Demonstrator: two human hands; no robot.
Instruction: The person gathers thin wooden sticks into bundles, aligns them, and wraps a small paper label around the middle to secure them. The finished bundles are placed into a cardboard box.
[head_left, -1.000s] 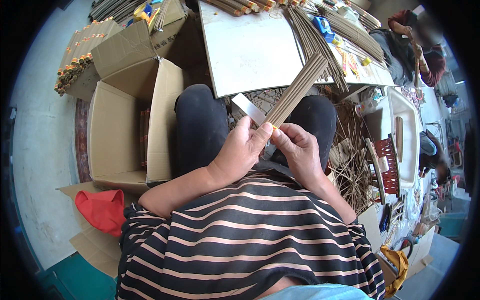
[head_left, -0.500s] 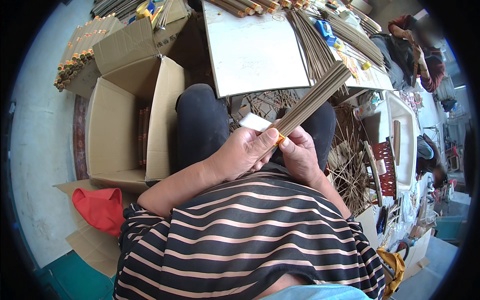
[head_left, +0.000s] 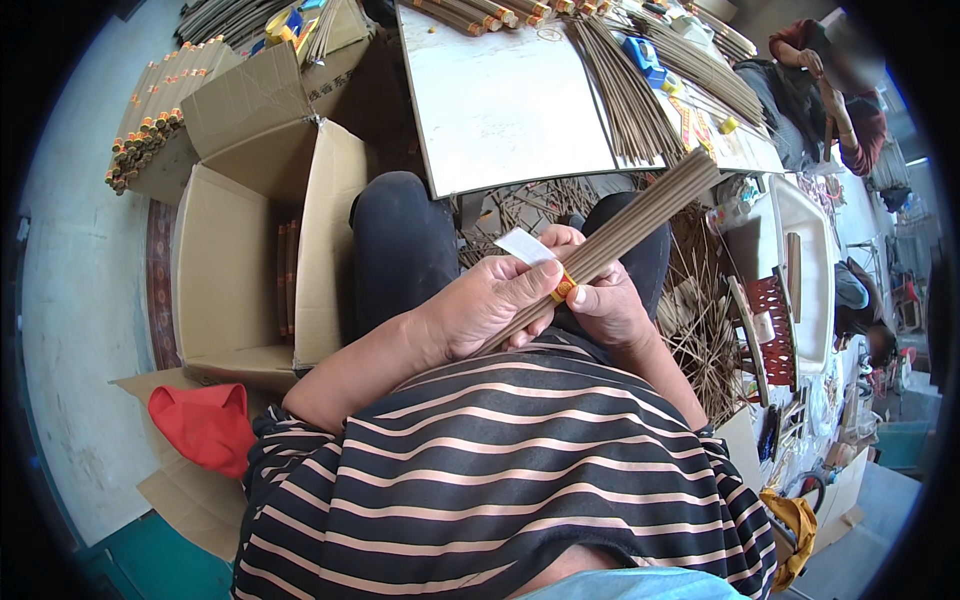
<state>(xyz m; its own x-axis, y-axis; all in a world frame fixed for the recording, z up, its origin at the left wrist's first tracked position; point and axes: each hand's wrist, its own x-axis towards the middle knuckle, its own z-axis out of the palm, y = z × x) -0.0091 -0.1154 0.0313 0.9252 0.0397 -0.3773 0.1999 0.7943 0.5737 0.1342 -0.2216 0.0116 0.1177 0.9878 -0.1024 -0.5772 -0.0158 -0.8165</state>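
A bundle of thin brown incense sticks (head_left: 645,208) slants up to the right above my lap. My left hand (head_left: 500,300) is closed round its lower part, the thumb pressing beside a red and yellow paper band (head_left: 565,287). From that band a white paper strip (head_left: 524,246) sticks out on the upper left. My right hand (head_left: 608,305) grips the bundle from the other side, its thumb against the band. The fingers behind the sticks are partly hidden.
A white-topped table (head_left: 505,105) holds loose sticks (head_left: 625,100) and a blue tape dispenser (head_left: 645,60). An open cardboard box (head_left: 225,260) stands at left, near a red cloth (head_left: 205,425). Banded bundles (head_left: 165,105) lie stacked behind it. Another person (head_left: 855,125) sits at far right.
The bundle has turned slightly, its upper end shifting right and down. The white strip now tilts more steeply and more of the band shows between my thumbs.
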